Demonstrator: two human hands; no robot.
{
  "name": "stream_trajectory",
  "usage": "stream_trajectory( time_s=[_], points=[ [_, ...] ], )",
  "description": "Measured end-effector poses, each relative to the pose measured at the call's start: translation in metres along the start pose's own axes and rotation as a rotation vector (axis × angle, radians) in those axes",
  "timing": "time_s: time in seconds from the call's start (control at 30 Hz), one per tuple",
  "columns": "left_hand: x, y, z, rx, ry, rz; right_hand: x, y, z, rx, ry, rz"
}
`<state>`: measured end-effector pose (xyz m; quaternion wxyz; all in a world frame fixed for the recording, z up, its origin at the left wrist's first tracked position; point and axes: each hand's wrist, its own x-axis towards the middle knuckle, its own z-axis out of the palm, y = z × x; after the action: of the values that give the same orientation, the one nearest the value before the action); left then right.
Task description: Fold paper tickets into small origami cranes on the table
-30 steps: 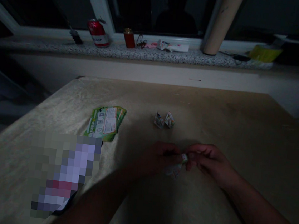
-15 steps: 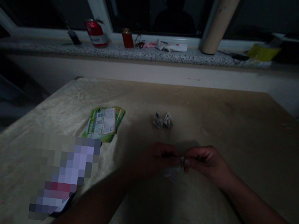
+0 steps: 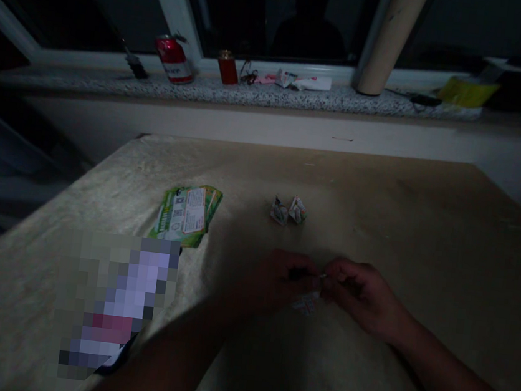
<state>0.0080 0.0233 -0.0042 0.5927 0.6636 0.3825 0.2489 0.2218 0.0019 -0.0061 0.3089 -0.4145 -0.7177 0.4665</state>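
Note:
Close together over the table [image 3: 383, 191], both my hands pinch a small piece of printed paper [image 3: 307, 305]. My left hand [image 3: 285, 280] has thumb and fingers closed on it from the left. From the right, my right hand [image 3: 364, 295] grips its upper end with the fingertips. The paper's lower part, white with coloured print, hangs below the fingers; the rest is covered. Beyond the hands stand two small folded printed paper shapes, one on the left [image 3: 279, 211] and one on the right [image 3: 297, 210], with pointed tips.
Green printed packets [image 3: 185, 215] lie stacked at left, beside a blurred-out lit screen [image 3: 136, 294]. On the granite sill [image 3: 197, 93] are a red can [image 3: 174, 60], a red jar [image 3: 228, 68], crumpled paper [image 3: 302, 81], a cardboard tube [image 3: 390, 44] and a yellow item [image 3: 468, 92].
The view has shifted slightly. My right hand has turned a little at the paper, and its fingertips are tucked closer together. Both hands still hold the paper.

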Motion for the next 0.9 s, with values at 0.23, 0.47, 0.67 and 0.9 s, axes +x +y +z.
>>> stream_trajectory(
  time_s=[0.23,0.47,0.67,0.9],
  points=[
    [0.0018,-0.0018,0.0042,-0.062,-0.021,0.051,0.0001,-0.0018,-0.0014,-0.124,0.001,-0.08],
    [0.0017,-0.0037,0.0049,-0.016,-0.029,0.035,0.0018,-0.0023,-0.0042,-0.101,0.054,-0.063],
    [0.0004,-0.0021,0.0052,-0.032,-0.021,0.076,0.0016,0.0023,-0.003,-0.049,-0.004,-0.061],
    [-0.0002,-0.0029,0.0089,-0.023,-0.028,0.094,0.0004,0.006,-0.003,-0.046,-0.043,-0.046]
  ],
)
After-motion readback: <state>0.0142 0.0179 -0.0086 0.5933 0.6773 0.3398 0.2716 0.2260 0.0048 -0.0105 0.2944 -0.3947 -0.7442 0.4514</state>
